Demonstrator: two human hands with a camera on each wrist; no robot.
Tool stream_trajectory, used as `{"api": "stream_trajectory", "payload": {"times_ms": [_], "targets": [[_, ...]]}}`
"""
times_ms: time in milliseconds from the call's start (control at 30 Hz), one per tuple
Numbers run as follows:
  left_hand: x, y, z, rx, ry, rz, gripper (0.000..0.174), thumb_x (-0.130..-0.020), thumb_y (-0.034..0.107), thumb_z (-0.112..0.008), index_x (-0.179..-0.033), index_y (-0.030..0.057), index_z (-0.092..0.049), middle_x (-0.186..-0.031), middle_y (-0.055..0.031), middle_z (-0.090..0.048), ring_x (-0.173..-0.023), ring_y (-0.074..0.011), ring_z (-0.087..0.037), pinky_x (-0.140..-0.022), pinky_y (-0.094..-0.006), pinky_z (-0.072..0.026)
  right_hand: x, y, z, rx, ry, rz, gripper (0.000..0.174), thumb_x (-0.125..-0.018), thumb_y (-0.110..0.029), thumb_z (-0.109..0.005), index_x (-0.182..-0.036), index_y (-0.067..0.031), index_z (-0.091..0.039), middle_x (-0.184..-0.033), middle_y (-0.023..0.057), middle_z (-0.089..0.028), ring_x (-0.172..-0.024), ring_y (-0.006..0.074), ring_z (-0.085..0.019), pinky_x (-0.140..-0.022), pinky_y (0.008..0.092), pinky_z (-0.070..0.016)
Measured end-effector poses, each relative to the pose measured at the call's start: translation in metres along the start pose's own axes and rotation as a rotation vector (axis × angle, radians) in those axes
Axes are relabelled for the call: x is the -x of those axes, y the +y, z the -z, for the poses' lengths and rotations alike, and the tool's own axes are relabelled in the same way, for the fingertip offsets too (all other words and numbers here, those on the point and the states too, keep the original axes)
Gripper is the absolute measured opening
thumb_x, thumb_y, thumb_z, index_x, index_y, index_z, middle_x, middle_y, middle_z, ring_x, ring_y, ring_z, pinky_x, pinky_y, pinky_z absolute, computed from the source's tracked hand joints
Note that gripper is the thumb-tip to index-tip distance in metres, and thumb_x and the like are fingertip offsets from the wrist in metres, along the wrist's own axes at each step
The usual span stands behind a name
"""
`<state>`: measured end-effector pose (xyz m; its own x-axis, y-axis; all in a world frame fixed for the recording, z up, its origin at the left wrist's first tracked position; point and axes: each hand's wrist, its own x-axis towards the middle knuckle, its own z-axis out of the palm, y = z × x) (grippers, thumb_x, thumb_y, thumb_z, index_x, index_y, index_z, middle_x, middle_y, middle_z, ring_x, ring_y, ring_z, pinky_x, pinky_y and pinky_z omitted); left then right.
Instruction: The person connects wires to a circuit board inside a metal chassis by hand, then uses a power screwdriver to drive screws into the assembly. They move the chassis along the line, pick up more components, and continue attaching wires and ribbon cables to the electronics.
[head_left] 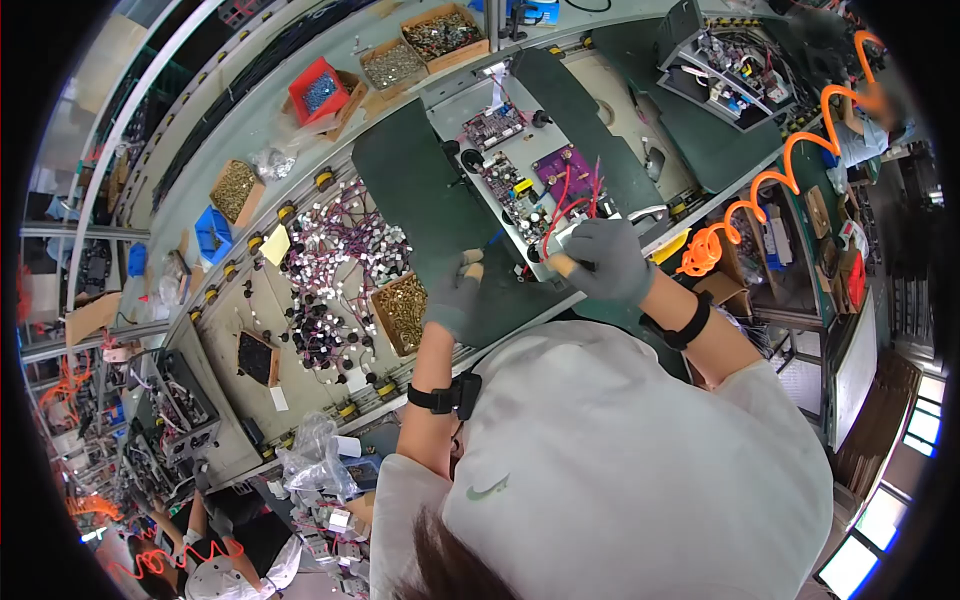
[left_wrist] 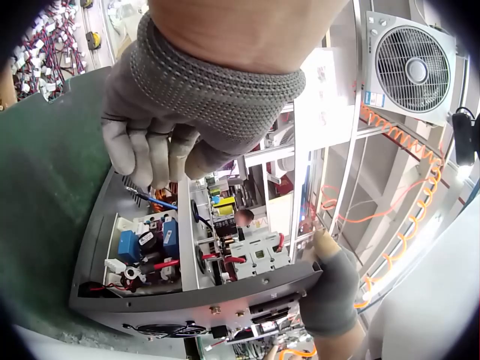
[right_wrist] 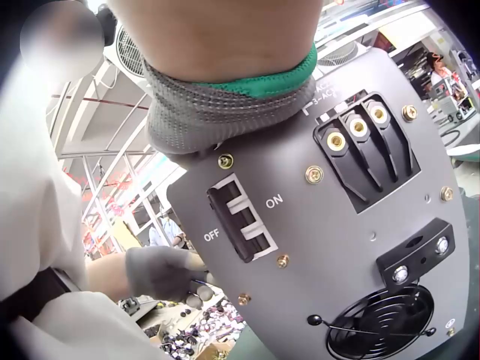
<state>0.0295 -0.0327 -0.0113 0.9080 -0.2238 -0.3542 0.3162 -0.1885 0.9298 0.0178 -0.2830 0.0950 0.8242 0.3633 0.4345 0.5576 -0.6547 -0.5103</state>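
A grey metal chassis (head_left: 535, 262) with circuit boards inside lies on a dark green mat (head_left: 400, 190). My gloved left hand (head_left: 458, 295) hangs beside its left side, fingers loosely bent. In the left wrist view these fingers (left_wrist: 154, 154) overlap the chassis wall, close above a blue cable-like piece (left_wrist: 156, 199). My gloved right hand (head_left: 608, 262) grips the chassis at its near right corner. The right wrist view shows this glove (right_wrist: 225, 112) reaching over the edge of the end panel (right_wrist: 322, 232), fingertips hidden behind. That panel carries an ON/OFF switch (right_wrist: 241, 217), terminals (right_wrist: 358, 127) and a fan grille (right_wrist: 382, 322).
Piled wire connectors (head_left: 340, 235) and a box of brass-coloured parts (head_left: 402, 312) lie to the left. Bins of small hardware (head_left: 320, 92) line the far side. A second open chassis (head_left: 725, 65) stands far right. An orange coiled hose (head_left: 740, 215) hangs nearer.
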Motion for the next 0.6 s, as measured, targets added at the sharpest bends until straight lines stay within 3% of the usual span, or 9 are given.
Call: {"api": "stream_trajectory", "payload": {"times_ms": [267, 433, 500, 567, 600], "targets": [[0.014, -0.004, 0.017, 0.110, 0.062, 0.033, 0.033, -0.087, 0.013, -0.054, -0.118, 0.0013, -0.054, -0.100, -0.0067, -0.062, -0.075, -0.0087, -0.053, -0.064, -0.0197, -0.0417, 0.002, 0.017, 0.014, 0.053, 0.067, 0.053, 0.030, -0.062, -0.011, -0.069, -0.046, -0.0069, -0.044, -0.044, 0.0059, -0.039, -0.038, 0.0222, -0.042, -0.037, 0.0339, -0.0317], [0.011, -0.011, 0.025, 0.056, 0.007, 0.169, 0.033, -0.086, 0.011, -0.054, -0.117, 0.0009, -0.055, -0.102, -0.0062, -0.062, -0.079, -0.0092, -0.054, -0.068, -0.0213, -0.0438, 0.002, 0.028, 0.035, 0.019, -0.022, 0.063, 0.021, -0.064, -0.012, -0.068, -0.052, -0.0059, -0.053, -0.047, 0.0064, -0.044, -0.042, 0.0236, -0.045, -0.040, 0.0337, -0.0344], [0.007, -0.010, 0.022, 0.059, -0.003, 0.149, 0.034, -0.086, 0.010, -0.052, -0.119, 0.0006, -0.053, -0.103, -0.0070, -0.061, -0.082, -0.0098, -0.055, -0.069, -0.0209, -0.0433, -0.001, 0.030, 0.048, -0.004, 0.015, -0.201, 0.018, -0.071, -0.016, -0.065, -0.059, -0.0037, -0.059, -0.050, 0.0085, -0.049, -0.046, 0.0247, -0.050, -0.044, 0.0353, -0.0385], [-0.001, -0.007, 0.019, 0.067, -0.002, 0.116, 0.035, -0.087, 0.009, -0.050, -0.120, 0.0003, -0.052, -0.105, -0.0078, -0.061, -0.085, -0.0105, -0.056, -0.070, -0.0205, -0.0428, -0.002, 0.053, 0.060, 0.096, 0.337, -0.681, 0.027, -0.079, -0.026, -0.060, -0.065, -0.0025, -0.063, -0.056, 0.0114, -0.055, -0.052, 0.0239, -0.056, -0.050, 0.0360, -0.0427], [-0.004, -0.005, 0.017, 0.093, -0.003, 0.106, 0.033, -0.087, 0.009, -0.051, -0.118, -0.0003, -0.053, -0.105, -0.0083, -0.061, -0.089, -0.0114, -0.057, -0.071, -0.0214, -0.0437, 0.006, 0.077, 0.073, 0.096, 0.339, -0.852, 0.032, -0.081, -0.031, -0.057, -0.068, -0.0032, -0.065, -0.059, 0.0115, -0.058, -0.054, 0.0222, -0.058, -0.052, 0.0350, -0.0444]]}}
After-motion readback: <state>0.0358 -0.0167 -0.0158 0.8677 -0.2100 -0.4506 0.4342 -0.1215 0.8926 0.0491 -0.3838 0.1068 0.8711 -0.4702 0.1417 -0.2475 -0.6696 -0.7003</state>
